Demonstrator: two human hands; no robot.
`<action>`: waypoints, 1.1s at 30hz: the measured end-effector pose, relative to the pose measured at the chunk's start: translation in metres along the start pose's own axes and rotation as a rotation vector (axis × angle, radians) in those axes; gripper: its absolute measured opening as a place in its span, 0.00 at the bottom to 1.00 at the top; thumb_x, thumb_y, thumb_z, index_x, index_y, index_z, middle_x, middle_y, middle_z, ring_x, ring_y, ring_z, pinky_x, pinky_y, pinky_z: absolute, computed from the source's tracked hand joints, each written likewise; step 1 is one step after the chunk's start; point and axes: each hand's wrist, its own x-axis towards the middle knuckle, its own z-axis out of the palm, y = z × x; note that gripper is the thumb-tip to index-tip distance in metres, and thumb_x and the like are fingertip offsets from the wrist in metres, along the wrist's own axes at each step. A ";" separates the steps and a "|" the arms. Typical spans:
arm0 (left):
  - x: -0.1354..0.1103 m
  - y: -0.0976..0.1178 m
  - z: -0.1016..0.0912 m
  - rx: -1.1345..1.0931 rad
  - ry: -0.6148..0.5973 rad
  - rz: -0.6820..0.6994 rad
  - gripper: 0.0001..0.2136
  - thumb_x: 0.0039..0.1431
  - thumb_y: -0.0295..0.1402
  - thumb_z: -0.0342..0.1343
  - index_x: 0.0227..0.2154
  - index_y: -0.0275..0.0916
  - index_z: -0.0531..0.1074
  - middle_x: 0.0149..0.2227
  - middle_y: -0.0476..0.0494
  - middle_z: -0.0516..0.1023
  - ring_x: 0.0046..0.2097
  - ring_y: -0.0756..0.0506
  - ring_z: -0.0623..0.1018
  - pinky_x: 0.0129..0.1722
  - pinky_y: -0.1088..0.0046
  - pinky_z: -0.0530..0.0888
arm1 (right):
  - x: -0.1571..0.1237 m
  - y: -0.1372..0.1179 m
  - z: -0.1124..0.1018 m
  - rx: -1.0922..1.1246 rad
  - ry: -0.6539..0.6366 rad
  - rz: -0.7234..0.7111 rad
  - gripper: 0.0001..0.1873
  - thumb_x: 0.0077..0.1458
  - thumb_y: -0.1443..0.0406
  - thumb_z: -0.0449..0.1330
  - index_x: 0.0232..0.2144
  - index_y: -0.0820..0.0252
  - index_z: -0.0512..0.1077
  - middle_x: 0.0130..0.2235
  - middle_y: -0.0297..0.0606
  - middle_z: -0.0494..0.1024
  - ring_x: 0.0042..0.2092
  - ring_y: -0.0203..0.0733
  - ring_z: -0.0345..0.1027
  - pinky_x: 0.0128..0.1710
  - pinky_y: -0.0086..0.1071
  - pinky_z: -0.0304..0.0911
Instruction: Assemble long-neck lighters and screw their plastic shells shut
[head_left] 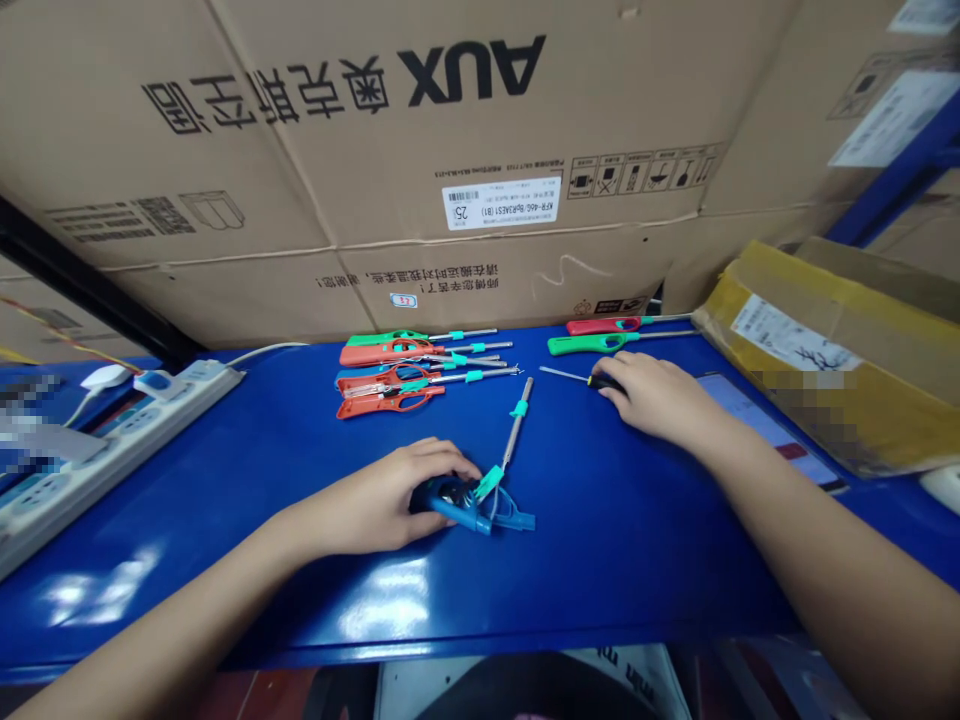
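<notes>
My left hand (409, 495) is closed around a blue long-nosed lighter (476, 510) whose casing is opened up. Its metal nozzle (516, 430) with teal pieces sticks out at an angle, away from the casing. At the right, my right hand (652, 395) has its fingers on the dark handle of a screwdriver (566, 374), its shaft pointing left just over the tabletop. Between the hands and the carton lie several lighters in a row, among them a green one (382, 340) and an opened orange one (386, 405).
A red lighter (600, 326) and a green lighter (581, 345) lie at the back right. Beside them stand a yellow-taped box (840, 340) and a phone-like flat screen (757, 425). A power strip (112, 440) runs along the left. The large carton (337, 180) walls off the back.
</notes>
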 end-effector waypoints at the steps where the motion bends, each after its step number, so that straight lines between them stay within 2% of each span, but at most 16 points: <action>1: 0.002 0.002 0.001 -0.006 -0.017 0.017 0.20 0.58 0.23 0.58 0.53 0.45 0.72 0.51 0.43 0.76 0.53 0.43 0.75 0.57 0.60 0.71 | 0.001 0.002 0.002 0.005 0.013 0.033 0.14 0.65 0.65 0.52 0.48 0.60 0.73 0.48 0.50 0.78 0.49 0.55 0.72 0.43 0.43 0.67; 4: 0.009 0.009 0.004 -0.027 -0.065 0.080 0.20 0.59 0.23 0.59 0.53 0.45 0.72 0.51 0.44 0.76 0.54 0.43 0.75 0.60 0.60 0.69 | 0.003 0.004 0.004 0.030 0.052 0.068 0.14 0.65 0.65 0.52 0.48 0.61 0.74 0.49 0.52 0.77 0.50 0.55 0.71 0.44 0.44 0.66; 8: 0.022 0.020 0.016 -0.035 -0.111 0.164 0.23 0.57 0.20 0.60 0.54 0.46 0.73 0.51 0.45 0.77 0.54 0.43 0.75 0.61 0.60 0.68 | 0.006 -0.005 0.005 0.063 0.087 -0.009 0.15 0.65 0.67 0.51 0.49 0.60 0.74 0.49 0.51 0.76 0.52 0.57 0.68 0.48 0.47 0.65; 10: 0.029 0.025 0.025 -0.052 -0.085 0.163 0.24 0.57 0.22 0.63 0.56 0.46 0.72 0.51 0.44 0.76 0.53 0.43 0.76 0.58 0.62 0.71 | 0.006 -0.011 0.004 0.072 0.113 -0.036 0.19 0.65 0.69 0.50 0.54 0.61 0.73 0.52 0.53 0.75 0.55 0.58 0.66 0.50 0.49 0.63; 12: 0.036 0.027 0.032 -0.081 -0.045 0.130 0.24 0.57 0.29 0.66 0.57 0.44 0.72 0.51 0.42 0.75 0.50 0.43 0.77 0.52 0.65 0.74 | 0.005 -0.014 0.003 0.121 0.130 -0.135 0.23 0.63 0.73 0.50 0.57 0.56 0.71 0.59 0.49 0.71 0.61 0.57 0.61 0.56 0.50 0.60; 14: 0.040 0.027 0.035 -0.103 0.013 0.099 0.24 0.57 0.36 0.69 0.55 0.43 0.73 0.47 0.42 0.76 0.47 0.44 0.78 0.47 0.67 0.76 | 0.003 -0.016 0.001 0.205 0.118 -0.285 0.25 0.59 0.75 0.51 0.54 0.51 0.73 0.62 0.42 0.68 0.64 0.53 0.56 0.60 0.49 0.56; 17: 0.042 0.021 0.030 -0.135 0.134 0.041 0.21 0.56 0.43 0.69 0.50 0.43 0.76 0.41 0.45 0.79 0.42 0.45 0.80 0.43 0.69 0.76 | -0.003 -0.016 -0.004 0.282 0.081 -0.412 0.16 0.56 0.75 0.56 0.41 0.52 0.76 0.57 0.42 0.71 0.61 0.53 0.59 0.58 0.48 0.58; 20: 0.041 0.008 0.021 -0.129 0.219 -0.059 0.19 0.57 0.47 0.66 0.48 0.44 0.78 0.37 0.48 0.82 0.37 0.45 0.81 0.38 0.71 0.76 | -0.009 -0.014 -0.011 0.281 0.006 -0.398 0.10 0.53 0.73 0.58 0.36 0.55 0.73 0.48 0.42 0.74 0.53 0.51 0.64 0.54 0.46 0.60; 23: 0.043 -0.008 0.015 -0.011 0.329 -0.137 0.20 0.58 0.52 0.63 0.45 0.43 0.79 0.34 0.48 0.82 0.33 0.46 0.80 0.33 0.71 0.74 | -0.013 -0.009 -0.016 0.275 -0.108 -0.337 0.11 0.50 0.74 0.57 0.35 0.55 0.71 0.41 0.40 0.75 0.46 0.48 0.66 0.49 0.41 0.62; 26: 0.048 -0.022 0.016 -0.022 0.363 -0.138 0.21 0.59 0.52 0.61 0.46 0.40 0.78 0.33 0.48 0.81 0.28 0.49 0.76 0.28 0.73 0.74 | -0.017 -0.004 -0.020 0.264 -0.171 -0.299 0.13 0.47 0.76 0.57 0.35 0.55 0.70 0.36 0.39 0.75 0.41 0.47 0.67 0.43 0.37 0.63; 30: 0.048 -0.023 0.017 0.041 0.390 -0.024 0.20 0.62 0.50 0.60 0.49 0.40 0.76 0.42 0.43 0.80 0.37 0.46 0.79 0.38 0.69 0.79 | -0.024 -0.002 -0.028 0.280 -0.328 -0.235 0.13 0.46 0.75 0.58 0.33 0.54 0.69 0.35 0.36 0.75 0.38 0.44 0.68 0.35 0.33 0.61; 33: 0.041 -0.011 0.016 0.177 0.322 -0.021 0.22 0.61 0.52 0.60 0.51 0.44 0.74 0.46 0.43 0.78 0.43 0.43 0.79 0.43 0.65 0.79 | -0.027 -0.004 -0.033 0.285 -0.364 -0.208 0.11 0.46 0.74 0.58 0.31 0.54 0.67 0.35 0.35 0.74 0.36 0.43 0.67 0.34 0.33 0.61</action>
